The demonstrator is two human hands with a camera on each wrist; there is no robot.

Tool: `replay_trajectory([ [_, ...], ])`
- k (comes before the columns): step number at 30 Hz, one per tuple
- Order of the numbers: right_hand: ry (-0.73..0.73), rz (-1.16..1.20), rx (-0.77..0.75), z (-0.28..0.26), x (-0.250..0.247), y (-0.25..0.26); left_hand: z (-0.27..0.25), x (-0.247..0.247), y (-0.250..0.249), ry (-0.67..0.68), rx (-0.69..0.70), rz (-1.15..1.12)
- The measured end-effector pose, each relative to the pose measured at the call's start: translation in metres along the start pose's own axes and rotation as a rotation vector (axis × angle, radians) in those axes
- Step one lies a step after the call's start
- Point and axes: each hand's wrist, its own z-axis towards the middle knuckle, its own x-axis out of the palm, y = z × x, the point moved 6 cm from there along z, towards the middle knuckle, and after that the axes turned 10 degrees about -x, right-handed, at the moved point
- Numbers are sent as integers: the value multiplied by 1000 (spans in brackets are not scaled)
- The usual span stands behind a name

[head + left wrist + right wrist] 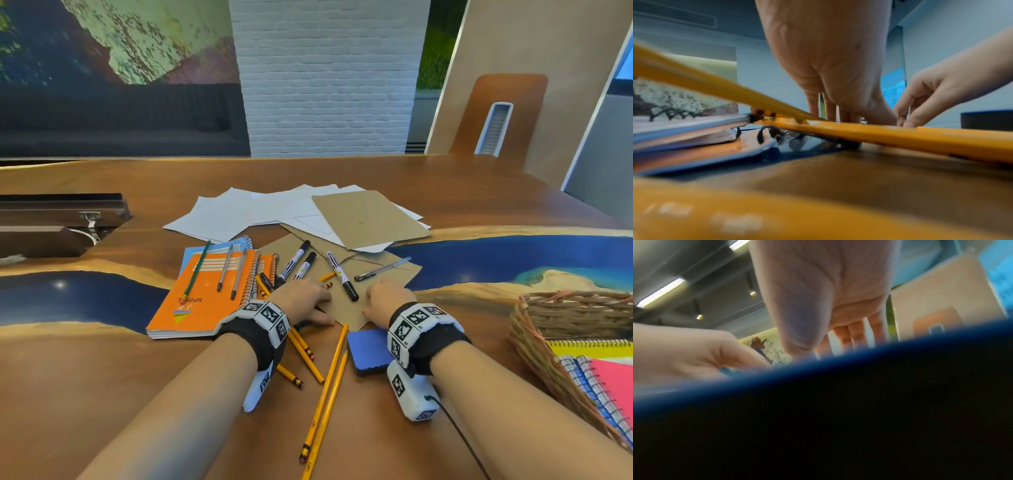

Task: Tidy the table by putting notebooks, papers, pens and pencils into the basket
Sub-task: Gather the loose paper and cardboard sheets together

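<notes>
Both hands lie side by side on a brown envelope (343, 312) at the table's middle. My left hand (305, 298) has its fingers (829, 108) reaching down to the paper, next to a short pencil stub (328, 284). My right hand (390, 297) sets its fingertips (856, 333) on the same envelope; neither hand holds anything that I can see. Black markers (342, 277) and a clear pen (382, 269) lie just beyond the fingers. An orange spiral notebook (205, 298) with pens on it sits to the left. Yellow pencils (325, 387) lie under my wrists. The wicker basket (534, 346) stands at the right.
White sheets (239, 216) and a brown card (370, 219) are spread behind the markers. A blue sponge eraser (366, 353) sits under my right wrist and fills most of the right wrist view. The basket holds a yellow notebook (592, 346) and a pink notebook (616, 380). An open floor box (58, 222) sits far left.
</notes>
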Motion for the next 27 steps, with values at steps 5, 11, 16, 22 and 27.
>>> replay_trajectory([
  [5,-11,-29,-38,3,-1,4,1,2,6,-43,-16,116],
  [11,-38,-79,-35,5,5,10,10,-2,4,-37,-26,176],
  [16,-67,121,66,8,9,4,14,-1,3,-25,-21,211],
  [22,-124,305,115,3,3,-2,21,-1,-12,-45,27,368],
  [27,-122,283,119,6,6,-1,18,3,-13,-59,49,261],
])
